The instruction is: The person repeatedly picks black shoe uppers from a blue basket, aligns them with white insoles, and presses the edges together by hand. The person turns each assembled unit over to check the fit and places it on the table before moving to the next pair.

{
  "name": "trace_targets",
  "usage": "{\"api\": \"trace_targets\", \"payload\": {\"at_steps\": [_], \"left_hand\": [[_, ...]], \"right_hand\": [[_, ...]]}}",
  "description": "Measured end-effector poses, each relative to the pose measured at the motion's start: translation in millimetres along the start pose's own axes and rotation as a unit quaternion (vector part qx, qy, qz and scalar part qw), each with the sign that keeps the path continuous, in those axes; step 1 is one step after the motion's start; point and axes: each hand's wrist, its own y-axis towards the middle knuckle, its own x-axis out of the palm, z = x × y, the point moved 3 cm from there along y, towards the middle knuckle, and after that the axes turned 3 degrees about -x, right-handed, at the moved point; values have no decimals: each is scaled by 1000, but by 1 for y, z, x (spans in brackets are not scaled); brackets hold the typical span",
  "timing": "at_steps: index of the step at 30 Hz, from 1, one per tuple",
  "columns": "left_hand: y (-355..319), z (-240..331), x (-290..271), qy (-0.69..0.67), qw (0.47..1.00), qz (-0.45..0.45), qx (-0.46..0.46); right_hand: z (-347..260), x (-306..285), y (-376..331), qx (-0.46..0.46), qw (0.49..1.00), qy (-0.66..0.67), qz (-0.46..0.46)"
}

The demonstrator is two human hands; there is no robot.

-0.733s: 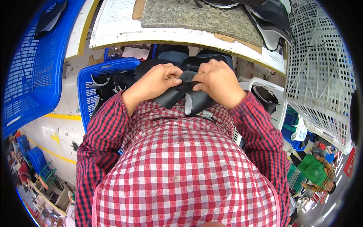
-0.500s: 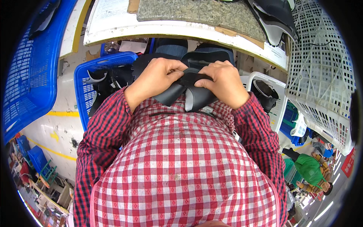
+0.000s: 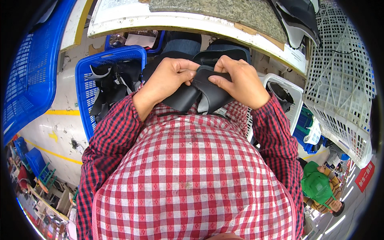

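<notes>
A black leather-like shoe upper point(image 3: 216, 94) with a pale lining is held in front of my apron, over my lap. My left hand point(image 3: 166, 80) pinches its top edge near the middle between thumb and fingertips. From the other side my right hand point(image 3: 240, 82) grips the same upper, thumb flat on its black face and fingers behind. Two flaps hang down, parted by a gap where the pale lining shows. Just beyond my hands, another black upper piece point(image 3: 226, 54) lies on my lap, partly covered.
A blue basket point(image 3: 82, 86) of black pieces stands at my left, a white basket point(image 3: 296, 94) with dark pieces at my right. Ahead is a workbench point(image 3: 172, 20) bearing a grey slab point(image 3: 224, 14). A perforated white crate point(image 3: 336, 88) rises at far right; a person in green point(image 3: 320, 184) is behind.
The upper has turned in my hands, so more of its black face shows and less of the lining. My right thumb has shifted up along it. The view has moved slightly.
</notes>
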Motion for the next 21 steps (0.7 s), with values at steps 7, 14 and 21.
{"api": "trace_targets", "payload": {"at_steps": [7, 14, 21], "left_hand": [[0, 3, 2, 38, 999, 12, 8], [0, 2, 1, 62, 998, 13, 16], [-2, 3, 1, 49, 999, 3, 23]], "right_hand": [[4, 2, 1, 10, 1000, -9, -4], [7, 4, 0, 8, 1000, -12, 5], [6, 3, 1, 8, 1000, -23, 0]]}}
